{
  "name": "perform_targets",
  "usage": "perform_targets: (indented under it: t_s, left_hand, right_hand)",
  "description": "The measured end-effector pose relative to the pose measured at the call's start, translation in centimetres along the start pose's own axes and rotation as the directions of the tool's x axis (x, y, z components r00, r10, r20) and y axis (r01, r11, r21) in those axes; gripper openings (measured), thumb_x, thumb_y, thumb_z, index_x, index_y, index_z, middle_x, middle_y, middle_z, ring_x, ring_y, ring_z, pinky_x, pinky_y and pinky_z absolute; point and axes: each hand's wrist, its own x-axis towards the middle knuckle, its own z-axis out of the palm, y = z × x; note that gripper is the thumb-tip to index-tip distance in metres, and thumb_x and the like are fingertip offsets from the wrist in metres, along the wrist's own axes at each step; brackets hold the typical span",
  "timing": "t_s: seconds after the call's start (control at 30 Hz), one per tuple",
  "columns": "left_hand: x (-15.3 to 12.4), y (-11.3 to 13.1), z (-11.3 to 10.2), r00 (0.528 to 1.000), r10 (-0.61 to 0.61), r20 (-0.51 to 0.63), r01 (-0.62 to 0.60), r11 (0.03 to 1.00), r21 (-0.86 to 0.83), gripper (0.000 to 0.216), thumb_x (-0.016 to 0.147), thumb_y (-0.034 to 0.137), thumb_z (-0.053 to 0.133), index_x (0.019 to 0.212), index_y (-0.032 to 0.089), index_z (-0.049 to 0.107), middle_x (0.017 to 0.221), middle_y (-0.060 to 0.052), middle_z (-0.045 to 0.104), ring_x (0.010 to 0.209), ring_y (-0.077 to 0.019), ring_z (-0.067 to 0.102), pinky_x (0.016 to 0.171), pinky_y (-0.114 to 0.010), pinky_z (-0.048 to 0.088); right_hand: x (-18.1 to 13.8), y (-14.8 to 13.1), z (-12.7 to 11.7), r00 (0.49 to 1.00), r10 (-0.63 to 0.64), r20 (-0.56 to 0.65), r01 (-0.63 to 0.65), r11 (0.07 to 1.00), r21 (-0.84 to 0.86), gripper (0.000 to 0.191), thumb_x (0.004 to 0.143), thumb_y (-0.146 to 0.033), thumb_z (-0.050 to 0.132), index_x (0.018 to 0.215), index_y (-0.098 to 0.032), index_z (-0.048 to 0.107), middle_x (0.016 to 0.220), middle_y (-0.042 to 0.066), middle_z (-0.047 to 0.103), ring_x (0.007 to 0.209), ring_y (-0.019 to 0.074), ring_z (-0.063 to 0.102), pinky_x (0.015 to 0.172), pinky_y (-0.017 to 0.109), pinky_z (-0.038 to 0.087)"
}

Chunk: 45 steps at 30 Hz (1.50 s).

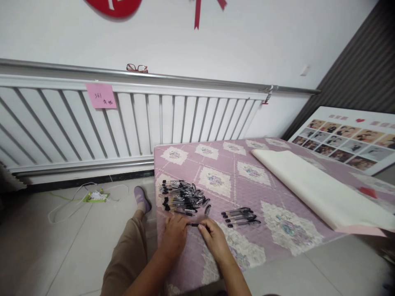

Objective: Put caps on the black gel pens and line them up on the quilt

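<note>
Between my two hands is a dark pen point(194, 225), held level just above the flowered mattress cover. My left hand point(175, 233) is closed around its left end, and my right hand point(214, 237) pinches the right end; the fingers hide most of it. Just beyond my fingers lies a loose black pen cap point(207, 210). A heap of black-and-clear pens point(180, 196) and pen parts sits past my left hand. To the right, several capped pens point(242, 217) lie side by side in a row, apart from my right hand.
The lilac mattress point(243, 162) bears a folded cream sheet point(308, 185) on its right. A photo board point(342, 137) leans behind it. A white radiator point(185, 117) runs along the wall, with glasses point(137, 68) on its pipe. A green-white power strip point(97, 196) and cables lie on the floor.
</note>
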Motion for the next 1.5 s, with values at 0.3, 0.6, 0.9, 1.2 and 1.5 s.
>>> perform_targets:
  t_s: [0.3,0.6,0.9,1.2,1.5]
  left_hand:
    - [0.0,0.1,-0.2,1.0,0.004,0.01,-0.004,1.0,0.011,0.026,0.085,0.011,0.045,0.096,0.026,0.063,0.101,-0.001,0.063,0.102,-0.0193,0.051,0.095,-0.038,0.029]
    - [0.0,0.1,-0.1,1.0,-0.002,0.024,0.002,1.0,0.029,0.024,0.086,0.013,0.045,0.095,0.025,0.063,0.101,-0.001,0.063,0.102,-0.0191,0.051,0.095,-0.038,0.029]
    - [0.0,-0.1,0.0,0.999,-0.012,-0.031,0.011,1.0,-0.018,0.025,0.085,0.012,0.046,0.098,0.025,0.062,0.102,-0.002,0.064,0.102,-0.0201,0.052,0.094,-0.038,0.032]
    - [0.3,-0.2,0.0,0.999,-0.024,-0.047,0.021,0.997,-0.069,0.029,0.084,0.01,0.044,0.101,0.024,0.062,0.104,-0.002,0.064,0.103,-0.0197,0.054,0.089,-0.037,0.036]
    - [0.2,0.0,-0.3,0.999,-0.007,-0.05,0.003,0.996,-0.088,0.034,0.083,0.008,0.044,0.106,0.025,0.062,0.109,-0.004,0.063,0.106,-0.0198,0.053,0.092,-0.037,0.035]
  right_hand:
    - [0.0,-0.1,0.1,1.0,-0.004,-0.004,0.004,1.0,-0.002,0.016,0.084,-0.03,0.051,0.074,-0.021,0.059,0.076,0.002,0.062,0.076,0.0181,0.058,0.07,0.028,0.043]
    - [0.0,0.1,0.1,1.0,-0.011,-0.014,0.011,1.0,-0.022,0.014,0.083,-0.03,0.053,0.076,-0.021,0.06,0.076,0.002,0.062,0.076,0.018,0.058,0.07,0.027,0.043]
    - [0.3,1.4,0.5,0.956,0.149,-0.253,-0.129,0.987,0.096,0.027,0.085,-0.04,0.047,0.09,-0.019,0.063,0.089,0.007,0.068,0.084,0.0208,0.061,0.077,0.031,0.046]
    - [4.4,2.2,0.4,0.884,0.32,-0.342,-0.352,0.935,-0.035,0.037,0.073,-0.038,0.058,0.102,-0.016,0.057,0.084,0.01,0.067,0.075,0.0234,0.062,0.068,0.032,0.045]
    - [4.7,2.7,0.3,0.884,0.336,-0.325,-0.358,0.934,-0.008,0.039,0.062,-0.022,0.06,0.101,-0.017,0.06,0.083,0.01,0.068,0.076,0.0238,0.063,0.07,0.032,0.043]
